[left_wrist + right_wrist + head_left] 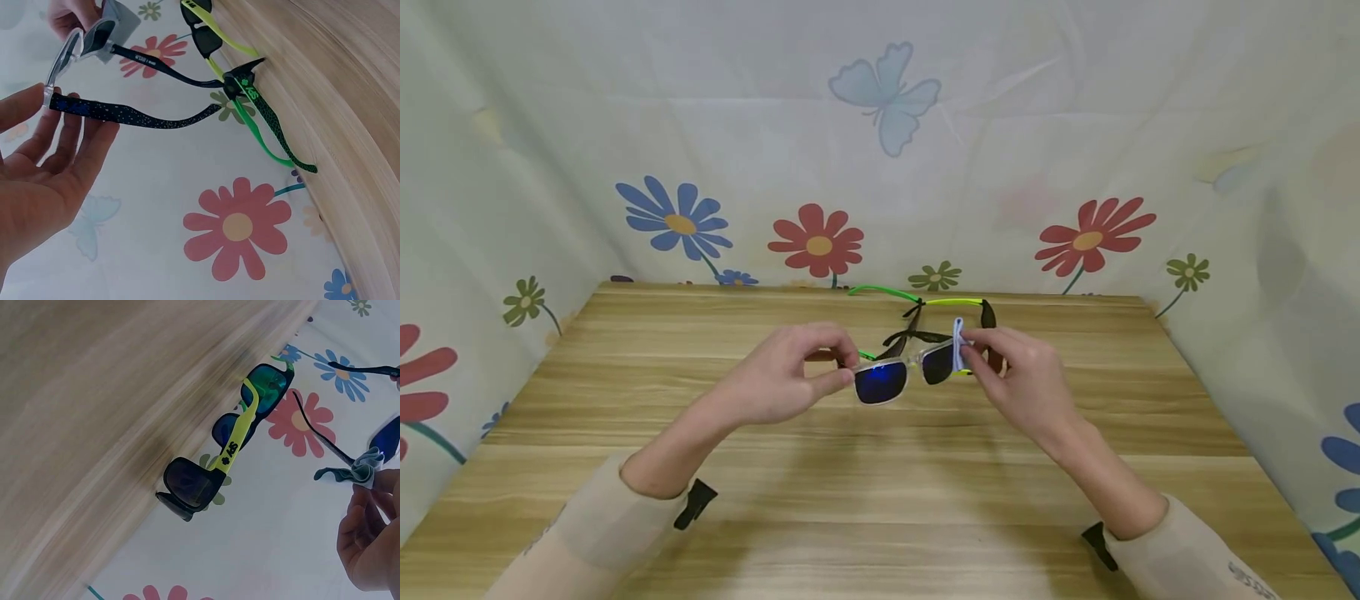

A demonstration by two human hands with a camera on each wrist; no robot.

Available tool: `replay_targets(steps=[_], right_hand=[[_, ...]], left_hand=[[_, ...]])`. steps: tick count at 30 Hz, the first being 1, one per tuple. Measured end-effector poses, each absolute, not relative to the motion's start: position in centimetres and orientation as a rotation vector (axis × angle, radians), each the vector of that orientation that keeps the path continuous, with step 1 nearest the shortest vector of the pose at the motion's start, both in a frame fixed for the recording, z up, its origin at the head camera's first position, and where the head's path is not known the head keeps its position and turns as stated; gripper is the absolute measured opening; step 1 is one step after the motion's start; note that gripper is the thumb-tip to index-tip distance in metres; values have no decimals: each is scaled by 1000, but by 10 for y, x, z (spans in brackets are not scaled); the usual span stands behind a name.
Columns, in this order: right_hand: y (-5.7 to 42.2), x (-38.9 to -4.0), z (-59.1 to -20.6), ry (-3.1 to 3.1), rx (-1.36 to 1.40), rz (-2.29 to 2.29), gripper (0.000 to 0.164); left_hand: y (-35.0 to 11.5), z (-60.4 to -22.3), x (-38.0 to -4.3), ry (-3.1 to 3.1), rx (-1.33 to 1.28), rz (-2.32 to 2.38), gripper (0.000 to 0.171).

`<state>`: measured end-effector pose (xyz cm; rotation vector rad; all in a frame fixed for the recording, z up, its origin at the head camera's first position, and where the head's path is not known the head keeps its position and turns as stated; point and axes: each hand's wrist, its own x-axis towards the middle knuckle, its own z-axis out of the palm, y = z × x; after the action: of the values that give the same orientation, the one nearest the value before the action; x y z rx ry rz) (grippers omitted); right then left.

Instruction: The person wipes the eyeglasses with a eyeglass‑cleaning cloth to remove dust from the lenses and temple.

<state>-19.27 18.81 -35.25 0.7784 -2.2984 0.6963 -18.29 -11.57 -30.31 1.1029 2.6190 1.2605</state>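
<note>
A pair of clear-framed sunglasses (882, 383) with dark blue lenses is held up above the table. My left hand (790, 371) pinches its left corner between thumb and fingers. In the left wrist view the speckled black temple arm (131, 115) runs back from that grip. At the other lens, my right hand (1026, 379) pinches a folded light blue cloth (958, 346) against the frame's outer edge. The right wrist view has the cloth (362, 467) bunched in the fingertips, covering part of that lens.
Behind the held pair, two other sunglasses lie on the wooden table (865, 500): one with green arms (887, 292), one with yellow arms (955, 302). A flower-printed curtain (880, 183) stands along the table's back and sides.
</note>
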Motion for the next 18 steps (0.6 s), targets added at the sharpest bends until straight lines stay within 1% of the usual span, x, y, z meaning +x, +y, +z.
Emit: replay_targets(steps=[10,14,18], right_hand=[[189,-192,-353,-2294,770,702,17],[189,-192,-353,-2299,772,701,18],[189,-192,-353,-2308,773,701,18]], left_hand=[[-119,-304,-181,2737,1127,1024,8],[-120,-307,-181,2717,1174,961,9],[-121,-310,-184,2680,1258,938,5]])
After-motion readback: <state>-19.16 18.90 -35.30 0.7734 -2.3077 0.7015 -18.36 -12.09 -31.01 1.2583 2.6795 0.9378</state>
